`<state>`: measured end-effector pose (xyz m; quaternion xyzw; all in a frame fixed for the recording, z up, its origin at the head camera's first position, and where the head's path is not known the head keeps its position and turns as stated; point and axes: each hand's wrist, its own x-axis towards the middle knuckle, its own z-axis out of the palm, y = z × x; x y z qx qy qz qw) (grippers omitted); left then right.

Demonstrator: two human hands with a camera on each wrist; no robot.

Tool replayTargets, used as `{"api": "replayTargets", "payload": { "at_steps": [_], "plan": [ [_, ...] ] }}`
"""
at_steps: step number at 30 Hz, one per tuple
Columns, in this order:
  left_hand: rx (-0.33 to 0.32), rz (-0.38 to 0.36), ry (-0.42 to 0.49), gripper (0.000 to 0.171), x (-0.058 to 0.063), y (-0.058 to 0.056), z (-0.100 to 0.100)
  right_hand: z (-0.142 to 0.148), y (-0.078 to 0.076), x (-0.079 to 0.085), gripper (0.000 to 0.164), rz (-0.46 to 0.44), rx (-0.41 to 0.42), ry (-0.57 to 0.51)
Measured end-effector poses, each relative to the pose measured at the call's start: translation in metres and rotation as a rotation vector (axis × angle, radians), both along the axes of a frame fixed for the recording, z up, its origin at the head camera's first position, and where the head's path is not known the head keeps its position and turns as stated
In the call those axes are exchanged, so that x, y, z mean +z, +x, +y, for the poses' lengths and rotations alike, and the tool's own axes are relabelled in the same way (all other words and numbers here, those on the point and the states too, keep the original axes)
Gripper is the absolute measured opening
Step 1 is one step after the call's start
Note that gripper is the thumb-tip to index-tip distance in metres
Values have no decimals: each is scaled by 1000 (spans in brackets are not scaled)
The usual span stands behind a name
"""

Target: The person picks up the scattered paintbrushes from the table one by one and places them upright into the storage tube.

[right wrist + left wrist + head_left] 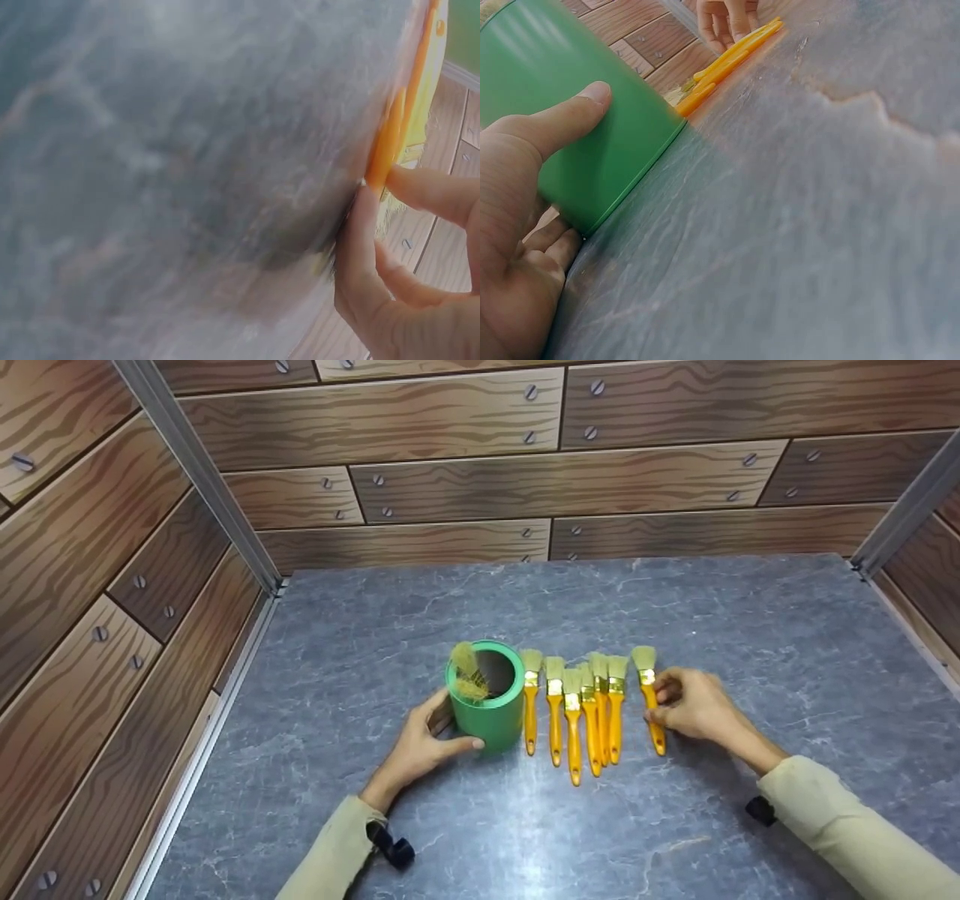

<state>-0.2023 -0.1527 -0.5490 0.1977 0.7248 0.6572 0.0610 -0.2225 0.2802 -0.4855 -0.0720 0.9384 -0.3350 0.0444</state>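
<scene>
A green can [495,727] stands upright on the table, and my left hand [424,744] grips its left side, thumb across the front. Yellow-green bristles [466,667] show at the can's mouth; what lies below them inside is hidden. To the right of the can lie several flat paintbrushes [574,720] with orange handles, bristles pointing away from me. My right hand [697,709] pinches the handle of the rightmost paintbrush [649,697], which lies apart from the others. In the right wrist view, thumb and finger meet at an orange handle [388,142] close to the table.
The grey marbled tabletop [360,630] runs back to a wood-patterned wall [465,427]. Another such wall [90,585] closes the left side, with metal posts [210,472] at the corners. Dark wrist devices [394,847] sit at both sleeves.
</scene>
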Motion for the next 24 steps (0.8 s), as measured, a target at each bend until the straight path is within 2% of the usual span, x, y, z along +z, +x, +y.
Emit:
{"api": "replayTargets", "payload": {
  "at_steps": [8, 13, 18, 24],
  "plan": [
    [5, 19, -26, 101, 0, -1, -2, 1, -6, 5, 55, -128, -18, -30],
    [10, 20, -17, 102, 1, -1, -1, 3, -8, 5, 55, -181, -27, -65],
    [-1, 17, -11, 101, 1, 0, 1, 11, -7, 7, 52, -235, -45, -177],
    [4, 7, -2, 100, 1, 1, 1, 17, -6, 13, 49, -202, -25, -323]
  ]
}}
